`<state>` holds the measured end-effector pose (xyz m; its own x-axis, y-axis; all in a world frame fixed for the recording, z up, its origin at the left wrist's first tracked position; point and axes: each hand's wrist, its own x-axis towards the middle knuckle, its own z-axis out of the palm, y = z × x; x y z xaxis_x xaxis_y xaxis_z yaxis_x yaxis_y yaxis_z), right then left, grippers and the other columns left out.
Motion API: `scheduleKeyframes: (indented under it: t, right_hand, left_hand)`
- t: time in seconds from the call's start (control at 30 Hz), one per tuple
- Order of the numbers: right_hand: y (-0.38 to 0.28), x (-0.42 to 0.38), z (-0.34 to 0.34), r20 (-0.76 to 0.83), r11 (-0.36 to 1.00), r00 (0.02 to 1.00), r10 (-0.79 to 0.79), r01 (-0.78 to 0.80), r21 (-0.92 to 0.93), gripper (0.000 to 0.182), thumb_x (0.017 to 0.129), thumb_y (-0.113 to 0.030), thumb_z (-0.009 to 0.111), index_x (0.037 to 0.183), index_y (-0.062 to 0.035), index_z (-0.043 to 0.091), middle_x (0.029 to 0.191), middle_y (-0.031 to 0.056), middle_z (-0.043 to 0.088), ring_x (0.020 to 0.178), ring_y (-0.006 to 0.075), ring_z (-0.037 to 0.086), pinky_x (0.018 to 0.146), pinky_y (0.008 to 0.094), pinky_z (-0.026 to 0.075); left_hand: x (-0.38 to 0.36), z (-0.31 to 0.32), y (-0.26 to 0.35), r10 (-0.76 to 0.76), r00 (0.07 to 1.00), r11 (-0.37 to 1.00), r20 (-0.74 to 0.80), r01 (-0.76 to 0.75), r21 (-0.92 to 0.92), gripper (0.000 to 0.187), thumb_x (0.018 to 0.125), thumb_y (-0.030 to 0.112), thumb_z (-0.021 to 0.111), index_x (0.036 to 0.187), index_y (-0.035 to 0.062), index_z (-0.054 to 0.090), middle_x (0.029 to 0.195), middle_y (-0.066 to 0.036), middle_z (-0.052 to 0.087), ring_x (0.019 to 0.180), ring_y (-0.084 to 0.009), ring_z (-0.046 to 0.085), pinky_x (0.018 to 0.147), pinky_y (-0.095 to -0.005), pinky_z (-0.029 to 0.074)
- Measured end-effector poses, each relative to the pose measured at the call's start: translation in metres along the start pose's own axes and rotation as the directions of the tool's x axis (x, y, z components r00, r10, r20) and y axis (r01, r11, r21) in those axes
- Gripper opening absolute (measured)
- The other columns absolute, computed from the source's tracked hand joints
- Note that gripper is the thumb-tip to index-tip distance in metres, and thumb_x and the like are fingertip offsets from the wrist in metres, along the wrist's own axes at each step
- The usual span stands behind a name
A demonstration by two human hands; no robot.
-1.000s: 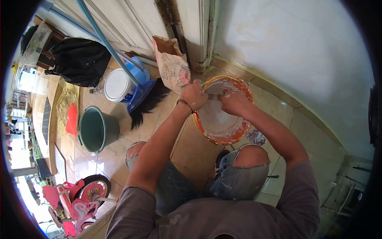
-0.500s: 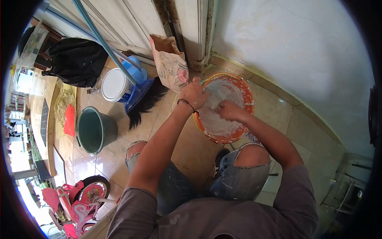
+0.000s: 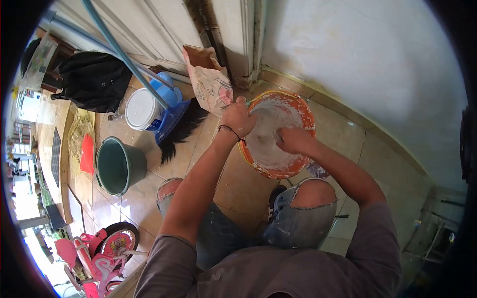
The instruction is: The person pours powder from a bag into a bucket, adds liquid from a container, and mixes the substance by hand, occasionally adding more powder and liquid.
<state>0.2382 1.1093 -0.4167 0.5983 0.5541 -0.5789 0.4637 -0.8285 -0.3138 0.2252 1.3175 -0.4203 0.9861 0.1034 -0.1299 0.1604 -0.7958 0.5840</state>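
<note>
we see the orange bucket (image 3: 278,174) on the tiled floor, in front of our knees, with the pale mix (image 3: 265,142) inside it. our left hand (image 3: 237,119) is at its left rim, fingers curled closed around the edge and thumb towards the inside, so the rim lies between them. our right hand (image 3: 294,140) is over the mix, right of the middle, its fingers curled in nearly closed; we cannot tell whether they have hold of anything or touch the mix. the paper bag (image 3: 207,84) stands just beyond our left hand, near the bucket.
</note>
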Motion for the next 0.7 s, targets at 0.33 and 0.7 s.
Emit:
scheduleKeyframes:
  t: [0.33, 0.7]
  right_hand:
    - [0.002, -0.009, 0.009, -0.149, 0.990, 0.984, -0.101, 0.085, -0.114, 0.028, 0.079, -0.023, 0.055, 0.096, -0.0021, 0.063, 0.086, 0.0209, 0.065, 0.083, 0.0368, 0.064, 0.074, 0.0446, 0.051]
    - [0.027, -0.004, 0.049, -0.181, 0.993, 0.983, 0.004, -0.025, -0.112, 0.027, 0.080, -0.019, 0.052, 0.094, 0.0009, 0.064, 0.085, 0.0220, 0.064, 0.084, 0.0379, 0.064, 0.076, 0.0449, 0.051]
  left_hand:
    - [0.004, -0.001, 0.011, 0.019, 1.000, 1.000, -0.010, -0.019, 0.014, 0.037, 0.074, 0.022, 0.060, 0.095, -0.0037, 0.044, 0.082, -0.030, 0.060, 0.084, -0.0446, 0.060, 0.074, -0.0482, 0.047]
    - [-0.005, 0.002, 0.010, -0.076, 0.997, 0.997, -0.031, 0.075, -0.020, 0.036, 0.076, 0.021, 0.057, 0.098, -0.0031, 0.043, 0.084, -0.030, 0.059, 0.084, -0.0452, 0.059, 0.075, -0.0496, 0.046]
